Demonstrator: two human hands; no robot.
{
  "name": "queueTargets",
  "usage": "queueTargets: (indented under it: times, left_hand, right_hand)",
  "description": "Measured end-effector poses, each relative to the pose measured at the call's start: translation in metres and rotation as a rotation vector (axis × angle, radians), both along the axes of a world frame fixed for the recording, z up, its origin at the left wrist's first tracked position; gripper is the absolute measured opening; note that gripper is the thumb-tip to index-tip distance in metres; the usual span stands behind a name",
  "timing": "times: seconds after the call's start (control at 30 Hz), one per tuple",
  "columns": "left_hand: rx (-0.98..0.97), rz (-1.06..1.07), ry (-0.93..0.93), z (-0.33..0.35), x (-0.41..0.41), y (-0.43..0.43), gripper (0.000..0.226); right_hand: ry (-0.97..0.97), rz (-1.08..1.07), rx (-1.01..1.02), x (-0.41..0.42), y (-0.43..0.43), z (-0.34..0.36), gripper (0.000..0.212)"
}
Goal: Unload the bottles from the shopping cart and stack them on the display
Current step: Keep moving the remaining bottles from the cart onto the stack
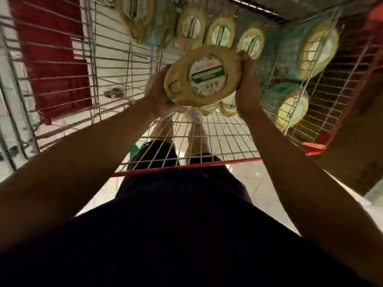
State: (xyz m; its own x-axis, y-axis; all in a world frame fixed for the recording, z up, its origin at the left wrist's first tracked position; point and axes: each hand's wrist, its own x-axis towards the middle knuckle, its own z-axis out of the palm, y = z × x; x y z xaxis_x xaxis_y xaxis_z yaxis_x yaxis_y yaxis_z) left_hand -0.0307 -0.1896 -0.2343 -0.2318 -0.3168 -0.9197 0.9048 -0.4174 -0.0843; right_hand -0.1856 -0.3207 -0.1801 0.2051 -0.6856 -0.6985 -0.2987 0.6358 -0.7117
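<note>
both hands, left hand (160,96) and right hand (247,83), are gripping one bottle (204,76) (label blurred, unreadable) over the cart (186,164); fingers are curling round its sides.

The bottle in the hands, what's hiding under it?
Under the held bottle, gripped by the left hand and right hand, parts of more yellow bottles peek out against the cart's wire mesh. The rest is covered.

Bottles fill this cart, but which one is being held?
The middle yellow bottle: the left hand and right hand grip its two sides. The other bottles lie untouched in the cart.
</note>
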Motion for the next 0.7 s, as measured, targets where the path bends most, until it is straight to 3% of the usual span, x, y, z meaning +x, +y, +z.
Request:
queueTargets:
  times: [0.17,0.37,0.57,0.7]
  left_hand:
    - [-0.209,-0.094,0.104,0.073,-0.039,-0.001,0.064]
    - [-0.213,-0.273,-0.148,0.139,-0.104,-0.013,0.041]
    - [-0.274,-0.359,-0.134,0.196,-0.203,-0.041,0.044]
    - [-0.299,-0.385,-0.219,0.234,-0.279,-0.052,0.050]
  right_hand:
    - [-0.149,-0.125,-0.040,-0.056,0.021,0.072,0.042]
    - [-0.139,-0.367,-0.064,-0.140,0.047,0.126,0.037]
    - [-0.312,-0.653,-0.107,-0.246,0.066,0.166,0.037]
    - [-0.290,-0.779,-0.166,-0.317,0.070,0.195,0.047]
